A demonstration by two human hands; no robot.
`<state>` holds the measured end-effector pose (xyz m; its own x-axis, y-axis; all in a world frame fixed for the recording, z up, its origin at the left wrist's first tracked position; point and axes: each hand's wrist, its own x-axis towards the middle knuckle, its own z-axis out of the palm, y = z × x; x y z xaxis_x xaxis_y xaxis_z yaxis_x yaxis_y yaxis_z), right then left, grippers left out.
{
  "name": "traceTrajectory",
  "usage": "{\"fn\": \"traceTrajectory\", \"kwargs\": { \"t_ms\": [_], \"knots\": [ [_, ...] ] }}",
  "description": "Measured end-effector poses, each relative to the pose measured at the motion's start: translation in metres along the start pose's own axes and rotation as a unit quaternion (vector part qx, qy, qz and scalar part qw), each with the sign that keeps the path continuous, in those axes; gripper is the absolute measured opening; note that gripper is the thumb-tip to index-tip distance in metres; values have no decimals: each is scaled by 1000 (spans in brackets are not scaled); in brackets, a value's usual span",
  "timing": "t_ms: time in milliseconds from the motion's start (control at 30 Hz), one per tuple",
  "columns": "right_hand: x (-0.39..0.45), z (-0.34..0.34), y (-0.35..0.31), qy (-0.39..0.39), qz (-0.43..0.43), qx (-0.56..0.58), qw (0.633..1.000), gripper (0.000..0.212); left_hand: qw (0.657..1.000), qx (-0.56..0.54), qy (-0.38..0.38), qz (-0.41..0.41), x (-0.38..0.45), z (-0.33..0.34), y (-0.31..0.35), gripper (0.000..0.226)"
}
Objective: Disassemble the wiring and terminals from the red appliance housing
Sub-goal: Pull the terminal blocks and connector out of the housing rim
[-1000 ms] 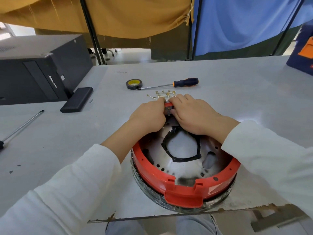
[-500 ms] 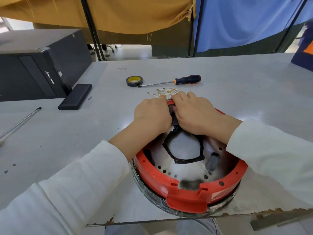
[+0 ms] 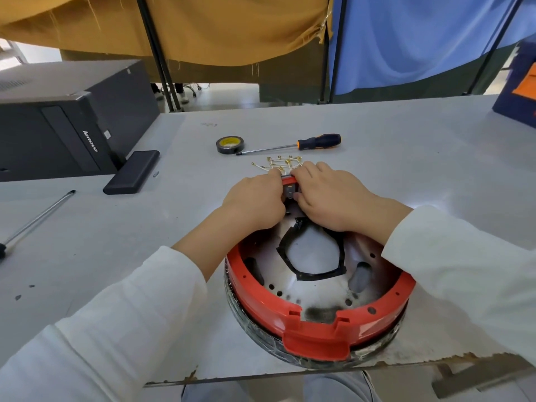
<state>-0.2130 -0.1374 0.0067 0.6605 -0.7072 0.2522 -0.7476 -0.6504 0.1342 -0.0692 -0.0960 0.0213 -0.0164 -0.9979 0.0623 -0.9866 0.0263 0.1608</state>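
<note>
The round red appliance housing (image 3: pixel 316 329) lies open side up at the table's near edge, with a silver perforated plate (image 3: pixel 316 288) and a black gasket outline inside. Both my hands work at its far rim. My left hand (image 3: pixel 255 198) and my right hand (image 3: pixel 333 195) have their fingers curled round a small grey terminal part (image 3: pixel 290 190) set in the red rim there. What the fingertips hold underneath is hidden. A loose pile of pale wires with brass terminals (image 3: pixel 278 163) lies on the table just beyond the hands.
A black-and-orange screwdriver (image 3: pixel 304 143) and a roll of black tape (image 3: pixel 230 144) lie farther back. A black computer case (image 3: pixel 66 123) and a flat black device (image 3: pixel 132 176) stand at the left, with a metal rod (image 3: pixel 37 219) near the left edge. A blue box (image 3: pixel 522 94) sits far right.
Both hands stay at the far rim of the housing and shift only slightly. The view has tipped a little, so the housing sits lower and more to the right.
</note>
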Motion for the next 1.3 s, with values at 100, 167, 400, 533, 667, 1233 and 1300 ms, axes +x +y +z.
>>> {"fn": "traceTrajectory", "kwargs": {
  "t_ms": [100, 167, 400, 533, 667, 1233, 1300],
  "knots": [
    [1, 1, 0, 6, -2, -5, 1000, 36, 1000, 18, 13, 3, -1, 1, 1, 12],
    [1, 2, 0, 8, -1, -13, 1000, 36, 999, 33, 28, -6, -3, 3, 4, 15],
    [1, 5, -4, 7, 14, -53, 998, 31, 995, 62, 68, -32, -2, 6, 12, 17],
    [1, 4, -8, 4, 23, -54, 998, 32, 993, 75, 86, -34, 0, 10, 13, 18],
    [1, 3, -12, -3, 39, -68, 997, 35, 991, 84, 93, -38, 0, 11, 14, 18],
    [3, 3, -5, 7, 27, -27, 999, 34, 995, 46, 58, -68, -2, 3, 15, 28],
    [4, 4, -7, 5, 34, -34, 999, 33, 994, 51, 63, -71, -1, 4, 16, 27]
  ]
}}
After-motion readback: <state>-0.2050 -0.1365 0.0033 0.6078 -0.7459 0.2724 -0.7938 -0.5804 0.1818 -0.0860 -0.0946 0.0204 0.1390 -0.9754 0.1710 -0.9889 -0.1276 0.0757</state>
